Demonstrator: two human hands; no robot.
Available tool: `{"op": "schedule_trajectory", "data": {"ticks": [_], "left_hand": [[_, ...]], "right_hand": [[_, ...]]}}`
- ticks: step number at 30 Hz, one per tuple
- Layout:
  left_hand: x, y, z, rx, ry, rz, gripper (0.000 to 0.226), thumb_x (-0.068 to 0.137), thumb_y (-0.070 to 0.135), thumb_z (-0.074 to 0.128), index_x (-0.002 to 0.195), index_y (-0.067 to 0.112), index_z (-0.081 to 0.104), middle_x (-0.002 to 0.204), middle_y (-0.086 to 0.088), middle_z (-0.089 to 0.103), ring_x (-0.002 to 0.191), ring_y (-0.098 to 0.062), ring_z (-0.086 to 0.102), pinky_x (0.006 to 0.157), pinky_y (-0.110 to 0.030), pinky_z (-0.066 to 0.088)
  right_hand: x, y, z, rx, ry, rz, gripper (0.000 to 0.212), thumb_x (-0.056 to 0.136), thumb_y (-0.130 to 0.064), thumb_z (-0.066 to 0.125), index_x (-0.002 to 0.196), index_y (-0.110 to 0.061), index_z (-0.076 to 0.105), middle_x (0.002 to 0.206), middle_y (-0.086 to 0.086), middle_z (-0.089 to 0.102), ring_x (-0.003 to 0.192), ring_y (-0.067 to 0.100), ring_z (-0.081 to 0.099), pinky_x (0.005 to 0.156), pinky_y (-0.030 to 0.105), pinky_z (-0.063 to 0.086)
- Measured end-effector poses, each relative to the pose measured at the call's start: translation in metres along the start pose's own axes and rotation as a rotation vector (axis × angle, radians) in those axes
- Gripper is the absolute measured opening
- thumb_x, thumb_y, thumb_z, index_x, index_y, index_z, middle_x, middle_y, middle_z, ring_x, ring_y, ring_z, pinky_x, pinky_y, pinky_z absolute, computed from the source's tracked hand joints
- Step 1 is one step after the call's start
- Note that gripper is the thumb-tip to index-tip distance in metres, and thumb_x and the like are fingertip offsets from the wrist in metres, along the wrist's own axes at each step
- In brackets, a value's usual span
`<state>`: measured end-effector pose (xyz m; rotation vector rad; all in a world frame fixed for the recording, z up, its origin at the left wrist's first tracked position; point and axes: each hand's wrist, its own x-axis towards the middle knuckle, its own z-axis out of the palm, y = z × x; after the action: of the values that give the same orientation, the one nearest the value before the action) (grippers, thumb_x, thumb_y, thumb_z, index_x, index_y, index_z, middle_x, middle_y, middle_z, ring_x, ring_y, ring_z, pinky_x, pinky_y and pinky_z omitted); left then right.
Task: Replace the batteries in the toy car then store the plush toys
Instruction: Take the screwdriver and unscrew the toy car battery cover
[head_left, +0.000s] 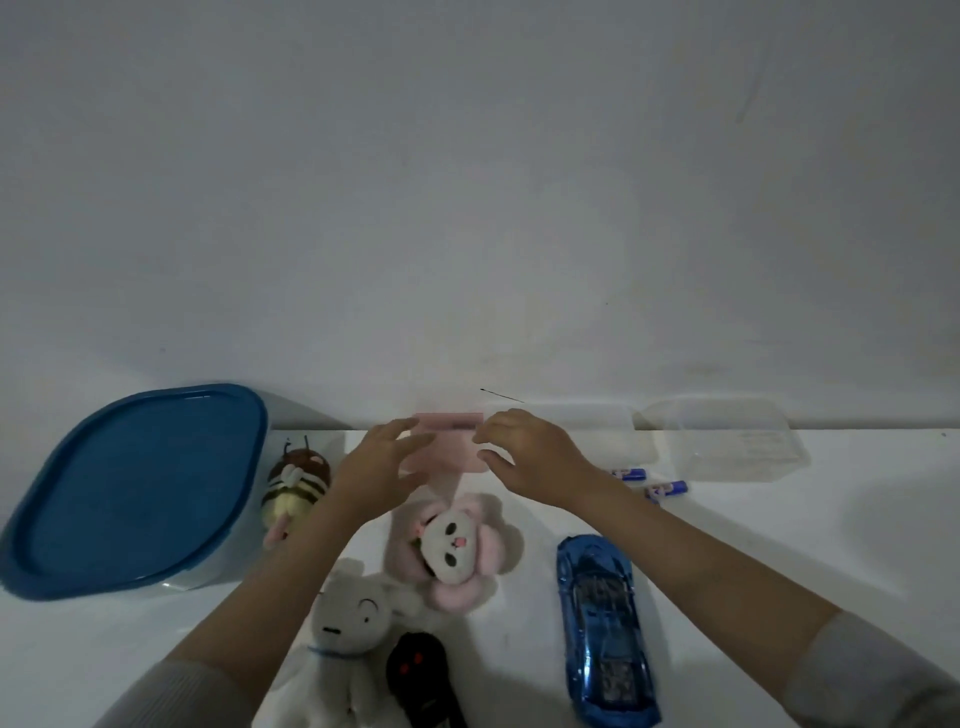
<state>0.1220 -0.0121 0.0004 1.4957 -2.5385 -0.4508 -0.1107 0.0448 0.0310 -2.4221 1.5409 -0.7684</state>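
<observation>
A blue toy car (602, 629) lies on the white table at the right, nose away from me. Two blue-and-white batteries (629, 474) (667, 489) rest behind it. A black remote (422, 675) sits at the front. Three plush toys lie in the middle: a striped bee (296, 483), a white-faced pink flower plush (457, 551) and a white plush (353, 623). My left hand (384, 467) and my right hand (530, 454) are stretched out on either side of a small pink box (449, 444) at the wall, fingers apart at its edges.
A large clear storage box with a blue lid (135, 493) stands at the left. Two clear plastic containers (727, 441) (587, 431) stand against the wall at the back right. The white wall rises straight behind the table.
</observation>
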Motion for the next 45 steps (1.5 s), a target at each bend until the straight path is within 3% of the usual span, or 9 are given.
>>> {"op": "schedule_trajectory", "data": {"ticks": [6,9,13,17,21,26,31,37,45], "left_hand": [[0.007,-0.016,0.004,0.007,0.084,0.043,0.041,0.083,0.022,0.065,0.123,0.023,0.062,0.138,-0.006,0.049,0.12,-0.03,0.049,0.089,-0.042,0.051],[0.008,-0.025,0.006,-0.049,0.098,0.085,0.039,0.081,0.02,0.066,0.119,0.023,0.064,0.134,-0.007,0.051,0.114,-0.031,0.053,0.084,-0.041,0.053],[0.012,-0.036,0.008,-0.117,0.107,0.164,0.037,0.077,0.017,0.069,0.114,0.017,0.067,0.127,-0.011,0.055,0.104,-0.029,0.061,0.073,-0.037,0.054],[0.01,-0.038,0.011,-0.199,0.117,0.191,0.038,0.075,0.013,0.073,0.112,0.011,0.068,0.123,-0.015,0.056,0.095,-0.031,0.064,0.066,-0.039,0.055],[0.011,-0.038,0.011,-0.232,0.134,0.193,0.038,0.075,0.014,0.074,0.112,0.011,0.067,0.125,-0.014,0.055,0.095,-0.031,0.064,0.07,-0.041,0.056],[0.009,-0.035,0.013,-0.235,0.139,0.181,0.038,0.077,0.013,0.071,0.114,0.01,0.065,0.129,-0.014,0.052,0.103,-0.03,0.061,0.074,-0.041,0.056],[0.01,-0.033,0.012,-0.266,0.162,0.181,0.056,0.072,0.013,0.074,0.124,0.011,0.055,0.13,-0.008,0.049,0.105,-0.028,0.059,0.074,-0.04,0.055],[0.01,-0.029,0.006,-0.229,0.198,0.172,0.08,0.071,0.033,0.079,0.136,0.011,0.039,0.134,-0.006,0.046,0.119,-0.025,0.049,0.087,-0.042,0.053],[0.002,-0.022,-0.004,0.043,0.313,0.243,0.102,0.066,0.057,0.071,0.142,0.003,0.031,0.134,-0.017,0.046,0.113,-0.032,0.053,0.082,-0.038,0.053]], "right_hand": [[0.038,-0.025,0.024,-0.083,-0.21,0.037,0.021,0.089,-0.014,0.051,0.095,-0.011,0.071,0.109,0.003,0.068,0.106,0.024,0.058,0.079,0.04,0.052],[0.051,-0.04,0.031,-0.11,-0.096,-0.116,0.007,0.076,-0.01,0.066,0.072,-0.013,0.072,0.098,0.001,0.072,0.083,0.022,0.068,0.058,0.025,0.05],[0.058,-0.034,0.048,-0.16,-0.154,-0.118,0.01,0.065,-0.008,0.074,0.059,-0.011,0.066,0.117,-0.003,0.068,0.074,0.026,0.066,0.061,0.026,0.052],[0.057,-0.021,0.063,-0.209,-0.244,-0.173,0.009,0.065,-0.007,0.062,0.056,-0.006,0.06,0.106,0.007,0.072,0.079,0.022,0.069,0.067,0.029,0.054],[0.056,-0.009,0.073,-0.257,-0.317,-0.172,0.019,0.07,-0.013,0.048,0.058,-0.003,0.059,0.071,0.015,0.067,0.074,0.03,0.069,0.062,0.037,0.054],[0.056,-0.015,0.065,-0.251,-0.121,-0.306,0.021,0.068,-0.012,0.049,0.049,-0.006,0.056,0.049,0.008,0.054,0.047,0.026,0.054,0.048,0.029,0.052],[0.061,-0.018,0.052,-0.165,0.113,-0.308,0.013,0.067,-0.007,0.06,0.054,-0.006,0.057,0.057,0.01,0.06,0.05,0.022,0.052,0.044,0.027,0.044],[0.065,-0.006,0.033,-0.043,0.056,-0.166,0.015,0.08,-0.018,0.066,0.068,-0.009,0.066,0.065,0.004,0.059,0.06,0.023,0.057,0.05,0.033,0.049],[0.074,-0.005,0.028,-0.232,0.372,-0.117,0.015,0.076,-0.012,0.074,0.066,-0.01,0.064,0.061,0.002,0.059,0.057,0.022,0.057,0.045,0.029,0.046]]}}
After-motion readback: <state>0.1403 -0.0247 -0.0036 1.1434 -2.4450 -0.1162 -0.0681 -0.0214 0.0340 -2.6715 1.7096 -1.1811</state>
